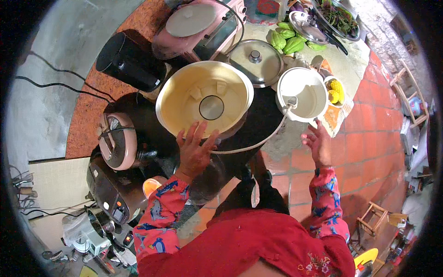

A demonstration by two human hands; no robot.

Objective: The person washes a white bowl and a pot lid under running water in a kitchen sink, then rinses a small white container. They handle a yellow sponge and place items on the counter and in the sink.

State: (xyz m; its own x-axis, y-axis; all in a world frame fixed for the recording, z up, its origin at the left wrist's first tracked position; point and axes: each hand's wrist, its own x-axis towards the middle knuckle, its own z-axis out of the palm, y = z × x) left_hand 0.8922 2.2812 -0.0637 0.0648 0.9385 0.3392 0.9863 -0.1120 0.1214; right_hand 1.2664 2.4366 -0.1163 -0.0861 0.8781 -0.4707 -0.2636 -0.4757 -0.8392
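Note:
A large cream-coloured pot or housing (176, 86) with a round dark-rimmed disc (211, 107) at its bottom stands before me. My left hand (196, 150) is at its near rim, fingers spread; whether they touch it I cannot tell. My right hand (318, 143) is just below a white bucket-like container (304, 93), fingers apart and nothing held. A pale tube (254, 149) runs from that container towards the pot's near side. Behind the pot lies a glass lid (256, 69) with a metal knob.
A black cylindrical appliance (128, 62), a pink toaster oven (221, 31) and a pink-rimmed kettle (119, 142) surround the pot. Green chayotes (293, 45), a pan lid (304, 26) and a bowl of corn (335, 90) sit at the back right. A rice cooker (110, 190) stands at left.

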